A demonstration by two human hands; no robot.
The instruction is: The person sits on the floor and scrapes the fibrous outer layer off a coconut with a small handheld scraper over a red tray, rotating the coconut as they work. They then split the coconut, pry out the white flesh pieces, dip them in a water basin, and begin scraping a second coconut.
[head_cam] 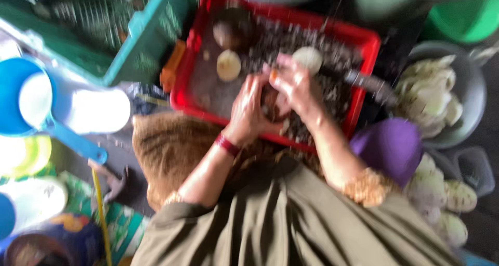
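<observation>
Though blur smears everything, both the left hand [248, 110] and right hand [295, 84] close around a brownish lump [270, 102] over the red crate [364, 42], its identity unclear.

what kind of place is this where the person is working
Probably an informal food-prep spot, perhaps a market stall or home yard. Both hands work over a red crate of dark scraps and pale peeled pieces, beside a grey basin of more peeled pieces and a blue scoop.

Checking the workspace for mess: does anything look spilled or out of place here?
Dark peelings and scraps litter the floor of the red crate under both hands, left hand and right hand. The picture is blurred, so finer damage cannot be judged.
</observation>
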